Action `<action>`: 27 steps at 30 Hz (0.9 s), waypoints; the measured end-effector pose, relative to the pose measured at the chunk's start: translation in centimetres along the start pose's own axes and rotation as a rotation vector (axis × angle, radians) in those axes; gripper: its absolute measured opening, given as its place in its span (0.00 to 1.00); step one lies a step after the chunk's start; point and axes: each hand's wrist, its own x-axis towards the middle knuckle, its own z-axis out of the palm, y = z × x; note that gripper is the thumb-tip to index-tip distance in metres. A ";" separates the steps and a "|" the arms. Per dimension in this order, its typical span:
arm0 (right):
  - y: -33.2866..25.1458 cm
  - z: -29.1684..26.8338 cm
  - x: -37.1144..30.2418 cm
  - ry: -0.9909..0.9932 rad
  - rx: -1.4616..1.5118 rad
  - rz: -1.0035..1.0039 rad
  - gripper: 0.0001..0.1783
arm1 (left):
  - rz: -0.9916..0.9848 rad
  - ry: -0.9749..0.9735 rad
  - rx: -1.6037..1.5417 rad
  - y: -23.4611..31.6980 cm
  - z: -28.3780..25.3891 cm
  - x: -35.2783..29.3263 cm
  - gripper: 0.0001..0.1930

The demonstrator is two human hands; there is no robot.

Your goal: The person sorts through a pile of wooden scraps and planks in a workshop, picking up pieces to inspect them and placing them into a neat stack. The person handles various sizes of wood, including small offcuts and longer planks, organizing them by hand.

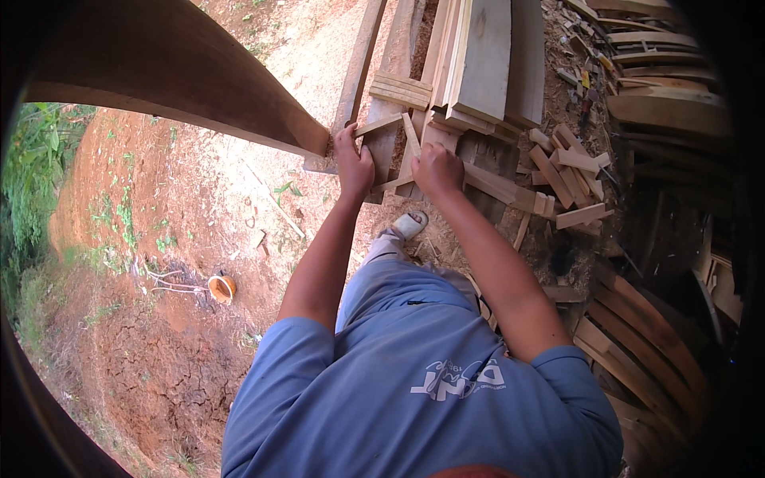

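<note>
My left hand [355,165] is closed at the near-left end of a thin pale wooden strip [379,125], fingers curled round it. A second wooden strip [411,134] meets the first at its far end, forming a corner, and runs back to my right hand [439,169]. That hand is closed in a fist over its near end. Whether the two strips are joined cannot be made out. Another wooden piece [393,184] lies between my hands, nearer my body. Below them are boards [381,151] resting low over the ground.
Long planks [484,60] are stacked ahead. Short offcuts [562,171] lie heaped at the right, beside tools [588,88] and curved timbers [665,107]. A thick wooden post [199,72] slants in from upper left. An orange container [222,288] sits on the dirt at left.
</note>
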 end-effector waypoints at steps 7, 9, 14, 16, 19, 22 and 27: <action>-0.4 -1.5 -0.4 -0.003 -0.015 -0.017 0.16 | -0.011 0.017 -0.076 -0.6 0.0 0.0 0.27; -0.3 -2.2 -0.5 -0.004 -0.011 0.006 0.18 | -0.037 0.007 -0.078 -0.5 -0.1 0.0 0.28; 0.7 -5.2 -1.7 0.053 0.008 0.017 0.19 | -0.046 0.026 -0.022 -0.3 -0.1 0.0 0.29; 1.2 -6.8 -2.4 0.040 -0.011 0.036 0.19 | -0.063 0.038 -0.028 -0.4 0.0 0.0 0.30; 2.9 -8.2 -3.7 0.100 0.001 0.041 0.20 | -0.103 0.044 -0.070 -0.7 0.2 -0.1 0.31; 5.2 -8.6 -4.7 0.176 0.005 0.063 0.20 | -0.116 0.049 -0.081 -1.0 0.4 -0.1 0.30; 8.1 -9.5 -6.1 0.189 0.018 0.150 0.18 | -0.126 0.078 -0.097 -1.7 1.0 -0.2 0.31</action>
